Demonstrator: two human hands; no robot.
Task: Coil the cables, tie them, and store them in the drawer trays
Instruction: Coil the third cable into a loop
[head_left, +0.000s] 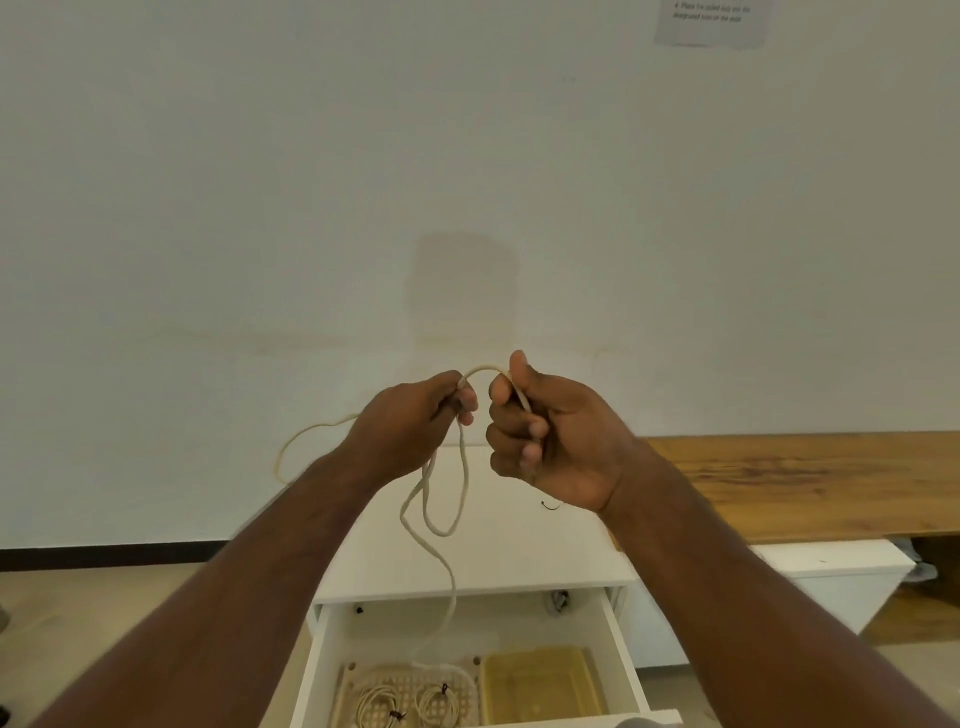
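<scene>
A: Fingers first. Left hand (415, 415) has its fingertips curled tight, pinching the cream cable (460, 478) at the top of a hanging loop. Right hand (550, 436) is closed in a fist round the same cable, thumb up, the strand running down through the palm.

B: Between the hands?

A: A short arch of cable bridges them, both raised in front of the wall (311, 182). Below the left hand two loops hang; another bows out to the left, past the forearm. One long tail drops down into the open drawer (621, 639).

B: Drawer contents?

A: White lattice tray (467, 680) on the left half, two coiled cables (402, 704) in it, each with a dark tie. Yellow tray (540, 680) touching it on the right. The tail ends at the lattice tray's far edge.

B: Cabinet top?

A: White cabinet (519, 551), a small dark tie (550, 505) lying near its right edge. Wooden bench (805, 483) beyond, to the right.
</scene>
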